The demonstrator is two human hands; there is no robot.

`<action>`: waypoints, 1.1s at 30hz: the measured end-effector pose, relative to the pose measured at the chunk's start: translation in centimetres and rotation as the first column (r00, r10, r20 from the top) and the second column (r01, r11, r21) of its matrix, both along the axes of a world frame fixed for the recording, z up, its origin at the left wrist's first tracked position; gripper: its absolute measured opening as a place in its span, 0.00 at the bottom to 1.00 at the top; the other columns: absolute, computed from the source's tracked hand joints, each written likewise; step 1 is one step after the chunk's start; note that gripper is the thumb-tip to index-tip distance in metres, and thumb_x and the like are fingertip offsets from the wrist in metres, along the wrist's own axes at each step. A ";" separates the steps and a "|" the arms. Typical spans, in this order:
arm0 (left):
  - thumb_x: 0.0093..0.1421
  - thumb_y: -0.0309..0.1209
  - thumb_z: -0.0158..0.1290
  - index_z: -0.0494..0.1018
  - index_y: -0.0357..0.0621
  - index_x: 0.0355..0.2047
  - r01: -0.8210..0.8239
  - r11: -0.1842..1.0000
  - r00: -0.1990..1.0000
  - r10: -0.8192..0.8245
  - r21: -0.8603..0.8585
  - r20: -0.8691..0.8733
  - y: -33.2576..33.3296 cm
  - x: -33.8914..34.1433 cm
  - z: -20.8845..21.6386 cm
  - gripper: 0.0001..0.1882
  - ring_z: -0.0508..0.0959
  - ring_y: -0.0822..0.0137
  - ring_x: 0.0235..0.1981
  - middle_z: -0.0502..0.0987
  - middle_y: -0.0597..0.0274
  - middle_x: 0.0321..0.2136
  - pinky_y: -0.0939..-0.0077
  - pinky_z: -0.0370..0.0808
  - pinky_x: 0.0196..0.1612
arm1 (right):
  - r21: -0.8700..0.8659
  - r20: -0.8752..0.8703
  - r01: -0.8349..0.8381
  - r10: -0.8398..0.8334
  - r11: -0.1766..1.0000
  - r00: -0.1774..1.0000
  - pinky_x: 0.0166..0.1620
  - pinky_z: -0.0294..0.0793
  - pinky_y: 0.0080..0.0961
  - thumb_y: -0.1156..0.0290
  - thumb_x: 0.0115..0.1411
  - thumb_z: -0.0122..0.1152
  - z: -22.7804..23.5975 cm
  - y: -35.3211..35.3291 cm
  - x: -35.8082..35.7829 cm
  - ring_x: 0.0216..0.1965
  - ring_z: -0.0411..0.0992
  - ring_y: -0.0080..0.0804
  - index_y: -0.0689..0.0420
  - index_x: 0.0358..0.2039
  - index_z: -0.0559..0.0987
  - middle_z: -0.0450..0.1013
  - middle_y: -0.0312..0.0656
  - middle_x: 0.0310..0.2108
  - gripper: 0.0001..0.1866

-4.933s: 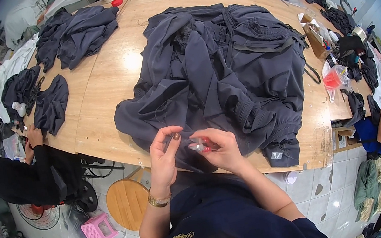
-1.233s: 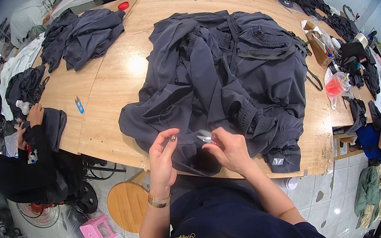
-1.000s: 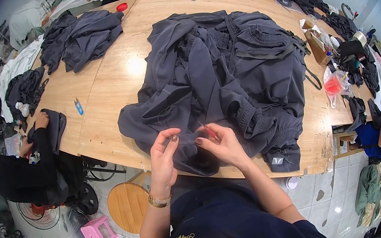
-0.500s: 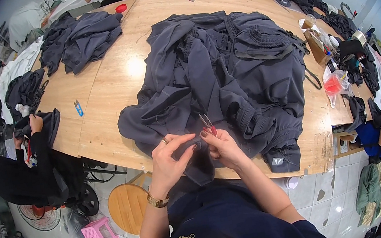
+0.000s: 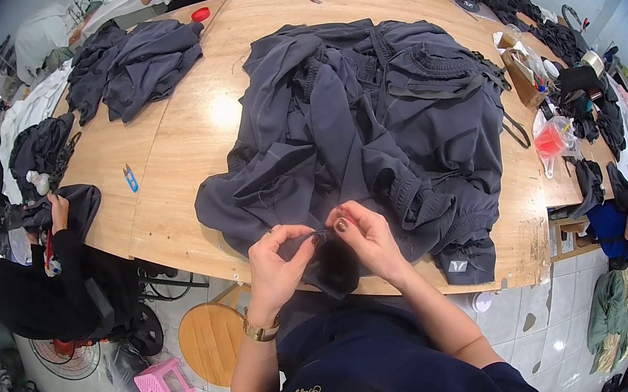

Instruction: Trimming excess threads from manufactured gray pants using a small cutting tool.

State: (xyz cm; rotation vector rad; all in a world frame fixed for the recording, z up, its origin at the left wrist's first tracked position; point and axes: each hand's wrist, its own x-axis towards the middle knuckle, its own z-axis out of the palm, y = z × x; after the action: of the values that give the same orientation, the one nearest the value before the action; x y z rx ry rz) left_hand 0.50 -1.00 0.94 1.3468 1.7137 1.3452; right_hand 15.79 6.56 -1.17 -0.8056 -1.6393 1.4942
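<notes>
Pale wooden table (image 5: 188,153) bears crumpled, dark-grey garments (image 5: 446,133), matte and partly gathered

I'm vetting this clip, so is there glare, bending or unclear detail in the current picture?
Head view: glare on the wooden table, left of the dark garment pile; head view: the table's far edge bows and picture corners go black; head view: detail between left hand and right hand is hard to make out.

Dark garment pile (image 5: 433,131) on counter (image 5: 187,149). Left hand (image 5: 276,272) pinches fabric (image 5: 334,267) at pile's near edge, right hand (image 5: 373,242) just beside. Blue snips (image 5: 131,180) left of pile, red lid (image 5: 201,14) beyond its far-left corner.
</notes>
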 end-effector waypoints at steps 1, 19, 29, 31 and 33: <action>0.53 0.20 0.56 0.76 0.33 0.29 0.018 0.999 0.995 -0.015 -0.026 0.094 0.0 -0.2 -0.4 0.03 0.70 0.80 0.26 0.75 0.68 0.23 0.87 0.67 0.31 | 0.043 0.016 -0.012 0.011 0.999 1.000 0.24 0.59 0.17 0.66 0.61 0.55 0.2 0.1 0.3 0.20 0.59 0.15 0.62 0.29 0.72 0.66 0.33 0.18 0.11; 0.53 0.21 0.56 0.76 0.33 0.32 0.078 0.993 0.945 -0.047 -0.083 0.323 0.0 -0.7 -0.2 0.05 0.72 0.81 0.28 0.77 0.68 0.26 0.87 0.70 0.32 | 0.703 0.492 -0.299 -0.139 0.645 0.859 0.20 0.65 0.29 0.51 0.53 0.60 1.8 2.2 2.5 0.17 0.69 0.36 0.55 0.22 0.70 0.67 0.38 0.18 0.19; 0.52 0.21 0.56 0.76 0.33 0.33 0.092 0.992 0.942 -0.060 -0.081 0.330 -0.1 -0.8 -0.7 0.07 0.73 0.81 0.29 0.77 0.67 0.27 0.87 0.70 0.33 | 0.689 0.480 -0.293 -0.114 0.663 0.870 0.21 0.63 0.29 0.55 0.53 0.61 1.4 2.0 2.2 0.17 0.68 0.38 0.56 0.23 0.71 0.67 0.39 0.18 0.17; 0.52 0.21 0.56 0.76 0.33 0.32 0.092 0.992 0.940 -0.057 -0.088 0.338 -0.1 -0.7 -0.6 0.06 0.73 0.81 0.29 0.77 0.67 0.27 0.86 0.70 0.33 | 0.730 0.459 -0.268 -0.160 0.628 0.874 0.19 0.64 0.29 0.52 0.54 0.60 1.2 2.0 2.2 0.16 0.69 0.36 0.55 0.21 0.70 0.67 0.38 0.17 0.19; 0.52 0.21 0.56 0.76 0.33 0.32 0.091 0.991 0.937 -0.053 -0.094 0.344 -0.1 -0.7 -0.4 0.06 0.73 0.81 0.29 0.77 0.67 0.27 0.86 0.70 0.34 | 0.723 0.449 -0.254 -0.157 0.643 0.880 0.19 0.64 0.29 0.52 0.54 0.60 1.1 2.0 2.3 0.16 0.69 0.36 0.55 0.21 0.70 0.67 0.38 0.17 0.19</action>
State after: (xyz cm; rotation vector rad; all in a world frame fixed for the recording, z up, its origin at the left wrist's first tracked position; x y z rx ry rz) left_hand -0.22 -1.12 0.55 1.0340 1.4655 1.3332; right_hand 18.04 8.60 -0.04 -0.6388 -2.4217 0.4628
